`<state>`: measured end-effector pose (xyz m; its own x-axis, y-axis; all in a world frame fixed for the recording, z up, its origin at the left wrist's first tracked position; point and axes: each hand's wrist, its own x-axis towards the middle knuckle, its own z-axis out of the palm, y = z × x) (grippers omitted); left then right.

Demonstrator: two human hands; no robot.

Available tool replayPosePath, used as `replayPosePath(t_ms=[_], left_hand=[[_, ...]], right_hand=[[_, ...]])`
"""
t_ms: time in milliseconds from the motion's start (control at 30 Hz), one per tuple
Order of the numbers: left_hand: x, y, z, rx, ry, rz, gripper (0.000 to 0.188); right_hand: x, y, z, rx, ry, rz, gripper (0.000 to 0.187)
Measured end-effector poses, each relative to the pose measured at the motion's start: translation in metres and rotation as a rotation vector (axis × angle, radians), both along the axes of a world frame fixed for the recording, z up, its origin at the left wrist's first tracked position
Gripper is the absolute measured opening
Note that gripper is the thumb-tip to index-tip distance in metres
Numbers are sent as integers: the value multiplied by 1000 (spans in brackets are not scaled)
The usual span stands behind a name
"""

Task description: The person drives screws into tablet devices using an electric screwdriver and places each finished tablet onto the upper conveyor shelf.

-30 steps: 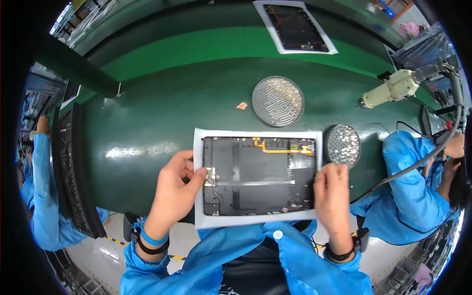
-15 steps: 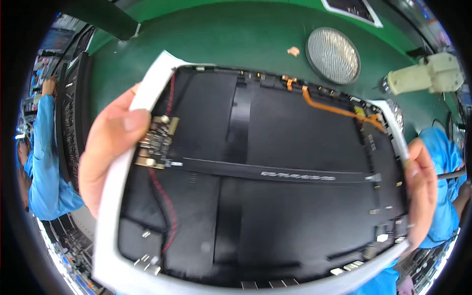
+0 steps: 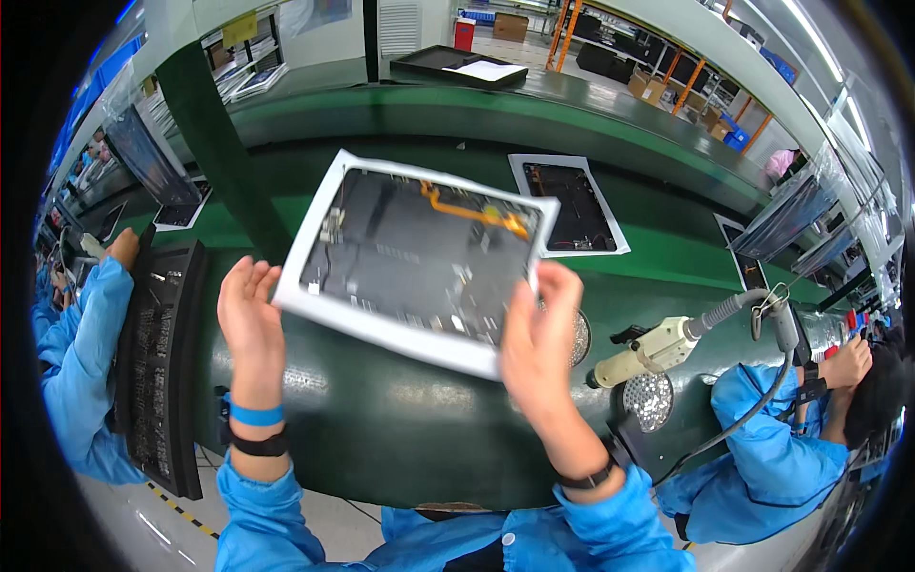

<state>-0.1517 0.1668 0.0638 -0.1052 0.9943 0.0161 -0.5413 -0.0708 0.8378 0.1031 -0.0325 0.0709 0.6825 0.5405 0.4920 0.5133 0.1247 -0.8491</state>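
An opened tablet housing (image 3: 419, 253), black inside with an orange flat cable and small boards, lies on a white sheet or sleeve (image 3: 400, 334) that borders it all round. It hangs tilted in front of me above the green bench. My right hand (image 3: 541, 334) grips its near right corner, thumb on the near side and fingers at the edge. My left hand (image 3: 253, 315) is beside the near left corner, fingers raised and loosely curved, apparently not gripping; whether it touches the sheet is hard to tell.
A similar housing on white (image 3: 572, 205) lies on the green belt beyond. At right are a cream hand tool (image 3: 648, 353) on a grey hose and a round metal dish (image 3: 648, 400). A black tray of small parts (image 3: 162, 362) stands left. Co-workers in blue sit on both sides.
The tablet housing has moved away from me toward the belt and looks much smaller. The view has tilted up. My left hand has come off the left edge; my right hand keeps its grip.
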Motion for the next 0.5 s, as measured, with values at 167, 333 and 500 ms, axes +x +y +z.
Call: replayPosePath(t_ms=[167,333,500], left_hand=[[66,-27,-64,287,235,-45,28],[92,-64,-69,433,630,-405,42],[75,-79,-71,461,865,-475,38]], right_hand=[[31,151,-32,-31,10,-26,27],[77,215,-67,-146,-97,-44,24],[111,229,-57,-635,-399,-230,47]])
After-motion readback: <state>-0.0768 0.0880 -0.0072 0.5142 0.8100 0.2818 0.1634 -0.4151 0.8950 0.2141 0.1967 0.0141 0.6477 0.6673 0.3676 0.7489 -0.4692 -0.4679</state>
